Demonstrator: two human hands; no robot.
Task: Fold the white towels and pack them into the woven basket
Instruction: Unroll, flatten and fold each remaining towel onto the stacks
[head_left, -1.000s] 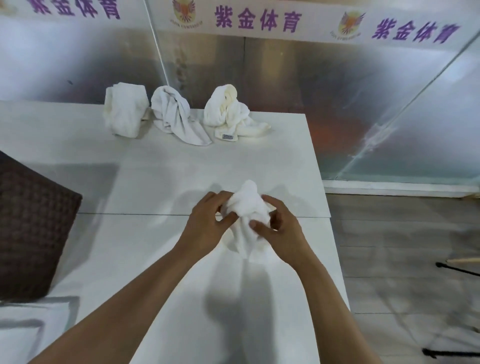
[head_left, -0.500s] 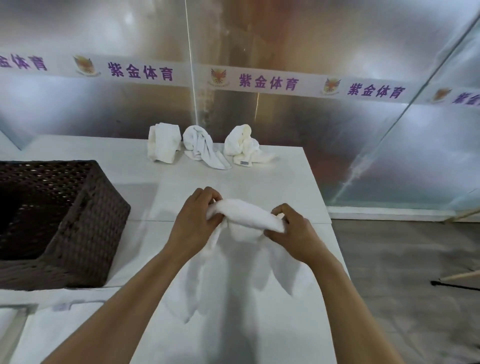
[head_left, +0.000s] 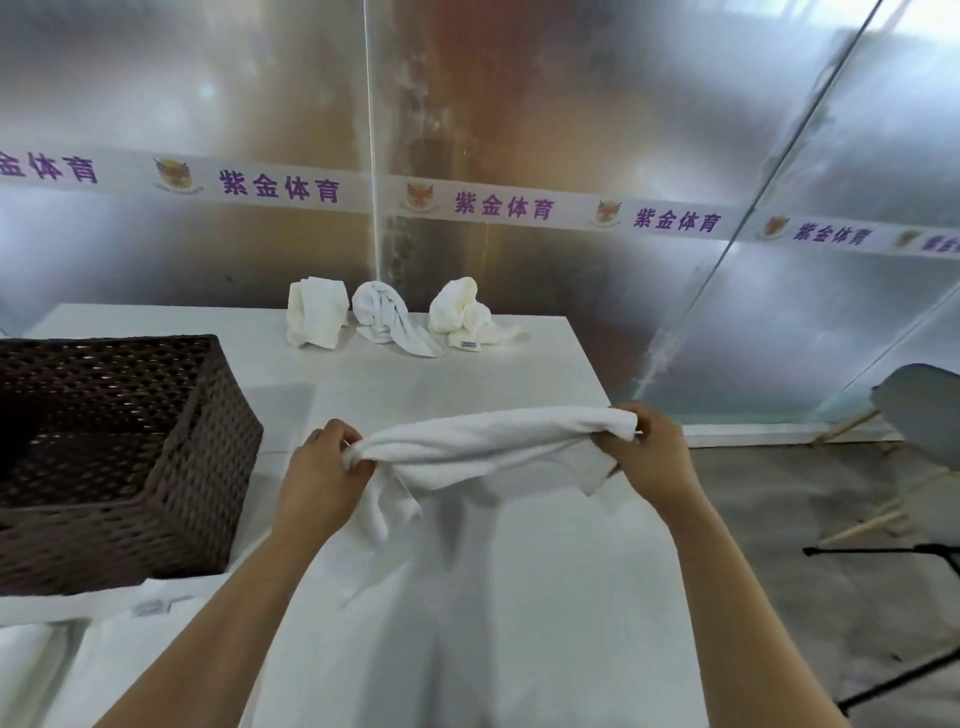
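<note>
Left hand (head_left: 324, 470): fingers curled, gripping the left end of a white towel (head_left: 488, 447). Right hand (head_left: 647, 457): fingers likewise curled, gripping the right end of the same towel. The two hands are well apart, and the towel is stretched between them as a bunched, rope-like band held above the tabletop (head_left: 467, 597). Loose folds hang from the band near each hand; the lower part of the cloth blends with the white surface beneath and its edge cannot be told.

Towel material: soft terry, matte, creased.

Woven basket (head_left: 130, 457): dark brown, rectangular, open-topped, with an open lattice weave. It stands on the tabletop to the left of the left hand, near but not touching it.

Three further white towels lie in a row at the far edge of the tabletop, against a reflective metallic wall (head_left: 571, 104): a rolled towel (head_left: 317, 319), a crumpled towel (head_left: 389, 322) and a knotted towel (head_left: 465, 314) with a small label.
</note>
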